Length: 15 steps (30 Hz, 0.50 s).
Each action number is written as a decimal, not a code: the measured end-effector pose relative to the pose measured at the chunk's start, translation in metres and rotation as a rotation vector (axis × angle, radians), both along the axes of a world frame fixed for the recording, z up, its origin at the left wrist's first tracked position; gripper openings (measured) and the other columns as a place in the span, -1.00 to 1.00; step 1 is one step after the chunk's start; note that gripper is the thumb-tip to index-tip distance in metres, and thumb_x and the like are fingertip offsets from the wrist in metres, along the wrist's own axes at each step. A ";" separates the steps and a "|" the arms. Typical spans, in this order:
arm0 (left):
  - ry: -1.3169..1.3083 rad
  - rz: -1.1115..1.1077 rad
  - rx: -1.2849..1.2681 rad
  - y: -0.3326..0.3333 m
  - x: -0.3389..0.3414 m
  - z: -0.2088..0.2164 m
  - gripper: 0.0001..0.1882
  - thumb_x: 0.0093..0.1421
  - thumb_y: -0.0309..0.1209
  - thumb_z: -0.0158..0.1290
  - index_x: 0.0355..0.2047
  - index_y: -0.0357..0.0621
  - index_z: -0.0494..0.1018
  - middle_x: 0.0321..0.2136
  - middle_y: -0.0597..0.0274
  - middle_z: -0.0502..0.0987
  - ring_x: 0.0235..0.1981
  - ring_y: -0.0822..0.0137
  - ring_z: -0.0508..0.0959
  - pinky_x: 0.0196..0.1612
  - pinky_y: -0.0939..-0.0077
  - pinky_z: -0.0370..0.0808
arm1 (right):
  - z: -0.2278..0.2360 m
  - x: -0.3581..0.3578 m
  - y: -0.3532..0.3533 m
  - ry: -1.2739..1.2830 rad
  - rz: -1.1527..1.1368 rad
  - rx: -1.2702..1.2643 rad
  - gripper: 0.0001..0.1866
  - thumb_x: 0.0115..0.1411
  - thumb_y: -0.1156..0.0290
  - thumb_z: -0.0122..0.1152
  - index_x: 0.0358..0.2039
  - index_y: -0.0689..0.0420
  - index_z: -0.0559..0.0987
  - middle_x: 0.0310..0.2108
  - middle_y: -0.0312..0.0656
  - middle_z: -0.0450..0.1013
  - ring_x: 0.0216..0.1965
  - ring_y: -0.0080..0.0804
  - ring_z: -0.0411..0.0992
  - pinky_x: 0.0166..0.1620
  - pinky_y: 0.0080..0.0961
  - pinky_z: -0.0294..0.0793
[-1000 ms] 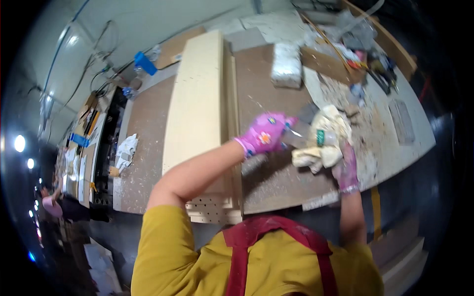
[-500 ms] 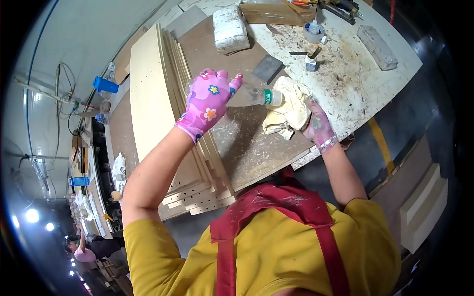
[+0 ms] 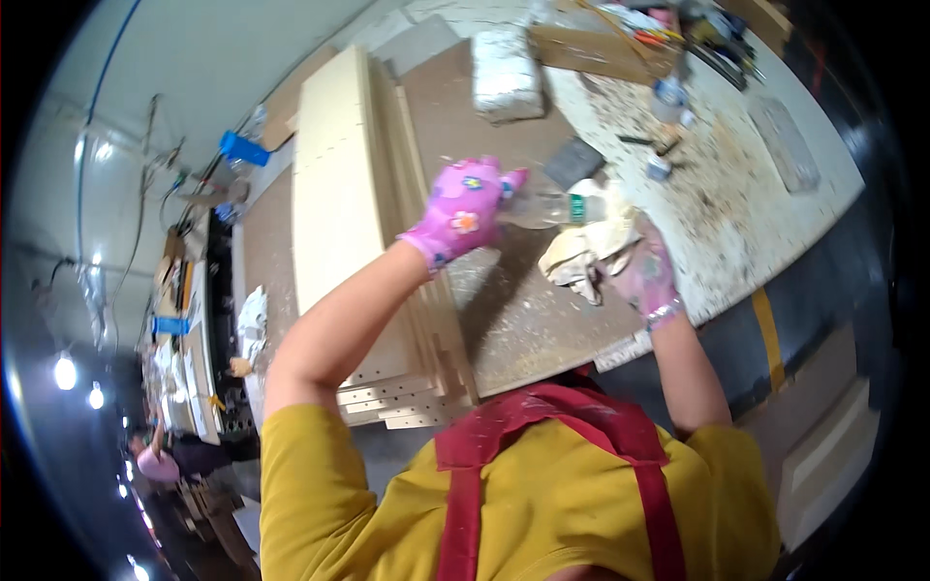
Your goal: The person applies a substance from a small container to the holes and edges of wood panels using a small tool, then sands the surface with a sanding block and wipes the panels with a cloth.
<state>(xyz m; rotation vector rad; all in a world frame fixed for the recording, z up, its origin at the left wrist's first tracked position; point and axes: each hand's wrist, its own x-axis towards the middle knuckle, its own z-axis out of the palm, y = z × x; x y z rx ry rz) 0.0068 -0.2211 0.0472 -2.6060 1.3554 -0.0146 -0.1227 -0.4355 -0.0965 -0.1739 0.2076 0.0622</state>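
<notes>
My left hand point(image 3: 465, 213), in a pink flowered glove, is closed round a clear plastic bottle point(image 3: 542, 208) with a green band near its neck. The bottle lies almost level in the air, its mouth end pointing right and meeting a crumpled cream cloth point(image 3: 581, 257). That cloth is gripped at its right side by my right hand point(image 3: 647, 276), gloved the same way. Both hands are over the brown, dust-specked board point(image 3: 513, 329) on the bench. Blur hides whether liquid is coming out of the bottle. Behind the bottle lies a dark grey block point(image 3: 573, 163).
Left of the bottle stands a stack of pale drilled wooden panels point(image 3: 334, 203). Farther back are a white wrapped block point(image 3: 507, 73), a cardboard box point(image 3: 601, 53) and a small bottle point(image 3: 659, 168). A long grey block point(image 3: 783, 145) lies right. A person point(image 3: 158, 463) is at far left.
The whole scene has shifted right and slightly down in the picture, with more blur. Both hands keep their holds, and the bottle mouth stays at the cloth, whose folds hang a little differently.
</notes>
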 end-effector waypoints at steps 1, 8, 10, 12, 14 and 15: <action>0.072 0.016 -0.079 -0.006 0.010 -0.007 -0.24 -0.10 -0.15 0.29 0.15 0.09 0.30 -0.21 -0.03 0.44 -0.16 -0.01 0.49 -0.12 0.17 0.46 | -0.031 0.010 -0.014 -0.157 0.009 -0.113 -0.40 0.27 0.11 -0.07 0.22 0.22 0.22 0.13 -0.07 0.35 0.17 -0.29 0.30 0.28 -0.25 0.12; 0.335 0.253 -0.501 -0.050 0.071 -0.043 -0.20 -0.04 -0.19 0.29 0.19 -0.05 0.22 -0.07 -0.10 0.42 -0.01 -0.01 0.45 0.07 0.22 0.39 | 0.025 0.039 -0.055 -0.041 -0.141 -0.105 -0.48 0.32 0.19 -0.20 0.21 0.19 0.25 0.17 -0.15 0.31 0.18 -0.31 0.28 0.23 -0.25 0.20; 0.480 0.314 -0.972 -0.058 0.097 -0.073 -0.16 -0.09 -0.24 0.31 0.20 -0.11 0.20 0.00 -0.05 0.39 0.04 0.01 0.43 0.10 0.29 0.37 | 0.037 0.030 -0.041 0.109 -0.251 -0.266 -0.46 0.30 0.19 -0.15 0.23 0.19 0.23 0.19 -0.15 0.29 0.20 -0.27 0.25 0.20 -0.21 0.25; 0.528 0.338 -1.039 -0.070 0.115 -0.088 -0.13 -0.11 -0.31 0.32 0.21 -0.13 0.17 0.04 -0.05 0.37 0.08 0.03 0.40 0.14 0.30 0.35 | 0.004 0.011 -0.042 0.023 -0.278 -0.340 -0.44 0.29 0.16 -0.13 0.24 0.15 0.23 0.19 -0.15 0.29 0.19 -0.26 0.26 0.18 -0.20 0.28; 0.658 0.359 -1.151 -0.085 0.128 -0.107 -0.08 -0.15 -0.41 0.35 0.22 -0.19 0.14 0.10 -0.05 0.33 0.14 0.08 0.36 0.19 0.34 0.31 | -0.021 -0.020 -0.041 0.048 -0.290 -0.364 -0.43 0.29 0.14 -0.12 0.24 0.13 0.22 0.19 -0.14 0.29 0.18 -0.25 0.28 0.17 -0.20 0.29; 0.668 0.371 -1.157 -0.089 0.135 -0.120 -0.08 -0.15 -0.41 0.35 0.22 -0.19 0.14 0.10 -0.05 0.33 0.14 0.08 0.36 0.19 0.34 0.31 | -0.038 -0.038 -0.040 0.072 -0.265 -0.321 -0.43 0.26 0.14 -0.04 0.21 0.15 0.26 0.16 -0.13 0.32 0.14 -0.23 0.31 0.15 -0.23 0.32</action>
